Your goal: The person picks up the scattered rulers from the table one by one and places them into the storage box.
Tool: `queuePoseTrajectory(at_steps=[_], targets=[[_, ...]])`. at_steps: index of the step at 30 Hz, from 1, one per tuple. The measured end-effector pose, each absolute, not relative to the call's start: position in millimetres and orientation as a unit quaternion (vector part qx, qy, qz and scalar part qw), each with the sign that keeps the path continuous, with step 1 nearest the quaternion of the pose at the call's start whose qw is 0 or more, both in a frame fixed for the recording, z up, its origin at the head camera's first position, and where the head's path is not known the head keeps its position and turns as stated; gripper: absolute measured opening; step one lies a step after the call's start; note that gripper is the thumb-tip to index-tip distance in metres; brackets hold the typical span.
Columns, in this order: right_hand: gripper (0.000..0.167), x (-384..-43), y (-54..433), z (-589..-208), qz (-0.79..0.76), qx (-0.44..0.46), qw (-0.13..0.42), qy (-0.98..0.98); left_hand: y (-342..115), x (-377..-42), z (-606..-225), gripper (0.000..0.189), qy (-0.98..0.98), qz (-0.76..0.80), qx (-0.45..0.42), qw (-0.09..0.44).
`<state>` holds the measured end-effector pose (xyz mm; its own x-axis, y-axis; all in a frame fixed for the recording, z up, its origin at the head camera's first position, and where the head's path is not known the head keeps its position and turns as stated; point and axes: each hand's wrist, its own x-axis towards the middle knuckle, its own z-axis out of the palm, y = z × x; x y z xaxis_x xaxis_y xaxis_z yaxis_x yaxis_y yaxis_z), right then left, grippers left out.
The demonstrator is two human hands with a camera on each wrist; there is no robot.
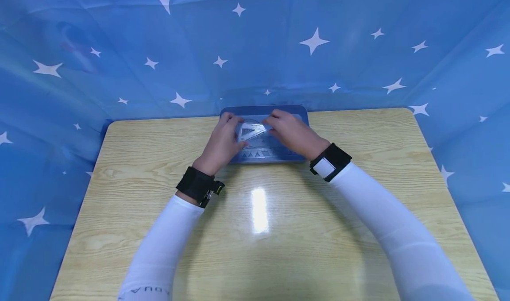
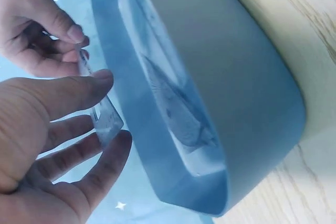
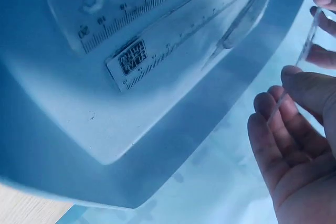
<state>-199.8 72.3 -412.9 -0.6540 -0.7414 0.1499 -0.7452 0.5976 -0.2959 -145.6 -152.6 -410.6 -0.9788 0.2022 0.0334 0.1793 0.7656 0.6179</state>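
A clear triangular set square [image 1: 258, 129] is held above a blue open box [image 1: 299, 111] at the table's far edge. My left hand [image 1: 223, 141] pinches its left end between thumb and fingertips. At the opposite end, my right hand [image 1: 292, 132] pinches it too. The left wrist view shows the set square [image 2: 108, 121] nearly edge-on between both hands. Inside the box, the right wrist view shows a clear ruler [image 3: 118, 11] with cut-out shapes, a narrower ruler [image 3: 157, 51] beside it and a clear curved-edged piece [image 3: 249, 17].
The box stands on a wood-grain table [image 1: 159, 159], close against a blue cloth [image 1: 271, 40] with white stars. This cloth hangs behind the table and down both sides. A bright light reflection lies on the tabletop in front of the box.
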Motion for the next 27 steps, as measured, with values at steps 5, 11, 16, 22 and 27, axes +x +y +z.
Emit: queuePoseTrajectory(at_steps=[5, 11, 16, 22, 27], targets=[[0.028, -210.1, 67.2, -413.7, 0.158, 0.397, -0.011, -0.904, -152.1, -158.0, -414.6, 0.061, 0.952, 0.279, 0.126, -0.009], [0.029, -223.4, 62.5, -419.9, 0.138, 0.387, -0.018, -0.911, -148.8, -173.3, -419.3, 0.056, 0.964, 0.228, 0.134, -0.007], [0.031, -232.2, 59.8, -424.2, 0.129, 0.378, -0.030, -0.916, -147.7, -183.2, -425.8, 0.055, 0.967, 0.215, 0.133, 0.014], [0.040, -233.7, 66.8, -431.1, 0.142, 0.369, -0.032, -0.918, -148.8, -187.0, -431.6, 0.054, 0.967, 0.217, 0.129, 0.029], [0.045, -230.2, 81.9, -438.4, 0.137, 0.364, -0.033, -0.921, -150.0, -187.8, -438.7, 0.054, 0.968, 0.216, 0.121, 0.041]])
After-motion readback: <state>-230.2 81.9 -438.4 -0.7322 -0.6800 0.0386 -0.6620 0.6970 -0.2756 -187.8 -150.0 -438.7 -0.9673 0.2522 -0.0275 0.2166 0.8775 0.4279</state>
